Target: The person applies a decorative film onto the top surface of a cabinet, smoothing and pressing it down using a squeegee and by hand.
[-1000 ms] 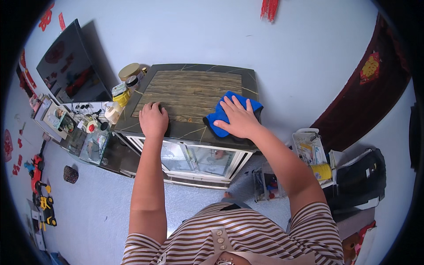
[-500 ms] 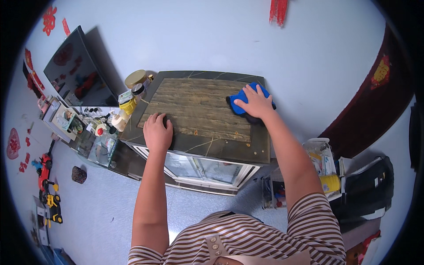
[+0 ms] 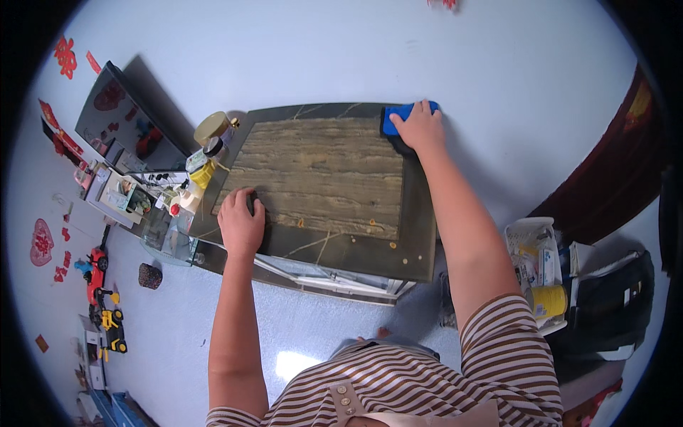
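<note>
At the far right corner of the dark cabinet top (image 3: 420, 235), my right hand (image 3: 422, 128) presses down on a blue cloth (image 3: 395, 114) with black edging. Its fingers reach over the cloth toward the back edge, partly hiding it. My left hand (image 3: 242, 222) rests at the front left of the top, fingers lightly bent and thumb apart. A dark patch shows between that thumb and fingers; I cannot tell whether it is shadow or an object. Under both arms' reach lies a brown wood-grain panel (image 3: 320, 171) set within the dark, veined border.
Jars (image 3: 212, 129) and a yellow container (image 3: 202, 174) crowd the cabinet's left side, near a television (image 3: 131, 121). A white basket (image 3: 530, 235) with a yellow can (image 3: 549, 302) stands at the right, beside a black bag (image 3: 612, 299). Toy vehicles (image 3: 110, 320) are on the floor at left.
My right hand has moved the blue cloth away from me into the far right corner, and the cloth looks more folded. My left hand stays on the front left; the view has shifted slightly.
</note>
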`<state>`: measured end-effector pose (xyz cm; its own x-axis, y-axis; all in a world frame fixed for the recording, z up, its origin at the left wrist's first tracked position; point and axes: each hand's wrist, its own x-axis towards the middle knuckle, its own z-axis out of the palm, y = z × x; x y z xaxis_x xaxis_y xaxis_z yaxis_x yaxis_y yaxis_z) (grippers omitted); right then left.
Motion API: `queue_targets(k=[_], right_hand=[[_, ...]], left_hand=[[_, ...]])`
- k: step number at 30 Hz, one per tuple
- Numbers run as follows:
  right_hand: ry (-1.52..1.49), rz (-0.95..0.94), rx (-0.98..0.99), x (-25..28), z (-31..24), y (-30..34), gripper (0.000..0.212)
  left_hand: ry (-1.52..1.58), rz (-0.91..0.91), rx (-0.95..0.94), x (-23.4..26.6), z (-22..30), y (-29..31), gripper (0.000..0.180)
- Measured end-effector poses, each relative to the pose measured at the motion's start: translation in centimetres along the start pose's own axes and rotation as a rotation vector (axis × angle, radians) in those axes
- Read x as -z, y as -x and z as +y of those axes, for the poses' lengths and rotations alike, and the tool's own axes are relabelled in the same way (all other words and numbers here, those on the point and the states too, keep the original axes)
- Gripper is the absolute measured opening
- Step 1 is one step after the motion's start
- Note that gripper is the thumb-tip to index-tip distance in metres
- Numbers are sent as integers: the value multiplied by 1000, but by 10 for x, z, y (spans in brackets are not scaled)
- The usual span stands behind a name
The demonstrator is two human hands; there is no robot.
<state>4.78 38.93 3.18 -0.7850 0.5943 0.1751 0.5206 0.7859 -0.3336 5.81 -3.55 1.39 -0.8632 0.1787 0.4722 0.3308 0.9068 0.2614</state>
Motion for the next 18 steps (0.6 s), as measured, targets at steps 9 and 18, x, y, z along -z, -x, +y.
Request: queue_targets(k=[9,18], right_hand=[[-82,1,-277,17,-5,18,88],[-130,-63,-325,32,7,91,65]], left_hand=[[-42,54,-74,-4,-5,-4,32],[-58,72,-69,-15,-8,0,31]])
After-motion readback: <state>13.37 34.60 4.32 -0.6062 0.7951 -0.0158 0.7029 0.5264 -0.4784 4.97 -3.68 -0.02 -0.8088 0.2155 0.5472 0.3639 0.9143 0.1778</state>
